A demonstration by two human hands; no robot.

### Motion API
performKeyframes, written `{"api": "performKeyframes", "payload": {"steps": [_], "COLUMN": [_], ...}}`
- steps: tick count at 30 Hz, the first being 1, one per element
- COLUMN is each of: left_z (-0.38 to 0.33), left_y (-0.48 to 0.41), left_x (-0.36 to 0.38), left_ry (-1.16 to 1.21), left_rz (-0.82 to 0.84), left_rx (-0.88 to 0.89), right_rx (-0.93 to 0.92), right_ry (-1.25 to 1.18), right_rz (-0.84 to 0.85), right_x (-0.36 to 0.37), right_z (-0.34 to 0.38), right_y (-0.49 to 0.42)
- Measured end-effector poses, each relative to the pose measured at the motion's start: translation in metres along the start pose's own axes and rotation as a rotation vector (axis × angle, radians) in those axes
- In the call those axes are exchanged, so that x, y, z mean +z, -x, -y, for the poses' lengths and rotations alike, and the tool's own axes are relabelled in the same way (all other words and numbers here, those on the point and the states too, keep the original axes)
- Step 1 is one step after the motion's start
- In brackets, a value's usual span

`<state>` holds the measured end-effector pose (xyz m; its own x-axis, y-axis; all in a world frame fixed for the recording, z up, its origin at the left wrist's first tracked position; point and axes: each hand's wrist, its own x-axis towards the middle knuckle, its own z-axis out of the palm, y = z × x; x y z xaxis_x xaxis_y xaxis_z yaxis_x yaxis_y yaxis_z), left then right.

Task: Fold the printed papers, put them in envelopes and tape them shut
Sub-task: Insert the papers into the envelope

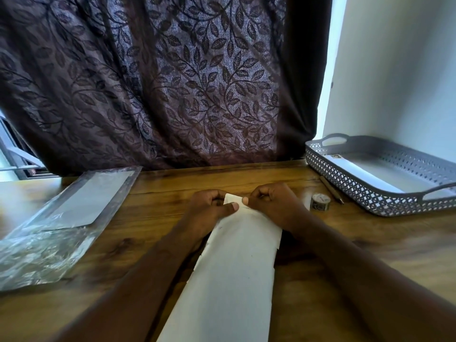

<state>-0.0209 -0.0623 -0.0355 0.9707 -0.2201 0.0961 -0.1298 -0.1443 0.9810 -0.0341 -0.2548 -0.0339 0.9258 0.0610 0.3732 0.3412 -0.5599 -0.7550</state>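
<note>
A long white envelope or folded paper (232,280) lies lengthwise on the wooden table (148,233), running from the near edge away from me. My left hand (209,206) and my right hand (274,206) both pinch its far end, thumbs on top, where a small white flap or paper corner (233,199) sticks up between them. A small roll of tape (320,201) stands on the table just right of my right hand. Whether a sheet is inside the envelope cannot be told.
A clear plastic packet of envelopes (61,218) lies at the left. A grey perforated tray (370,193) holding white paper sits at the back right, with a pen (332,190) beside it. A dark leaf-patterned curtain (172,82) hangs behind the table.
</note>
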Motion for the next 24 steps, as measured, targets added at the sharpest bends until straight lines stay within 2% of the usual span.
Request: {"api": "performKeyframes", "payload": {"steps": [10, 17, 24], "left_z": [-0.0003, 0.0007, 0.0011], "left_y": [0.0013, 0.0009, -0.0004], "left_x": [0.0015, -0.0037, -0.0058], "left_ry": [-0.064, -0.038, -0.086], "left_rz": [0.0, -0.009, 0.046], "left_rx": [0.09, 0.105, 0.089], "right_rx": [-0.062, 0.127, 0.105], "right_ry": [0.089, -0.167, -0.068], "right_rz": [0.052, 0.169, 0.158], "right_x": [0.0034, -0.0056, -0.004], "right_z": [0.0051, 0.0056, 0.009], "right_y": [0.0032, 0.0052, 0.0062]}}
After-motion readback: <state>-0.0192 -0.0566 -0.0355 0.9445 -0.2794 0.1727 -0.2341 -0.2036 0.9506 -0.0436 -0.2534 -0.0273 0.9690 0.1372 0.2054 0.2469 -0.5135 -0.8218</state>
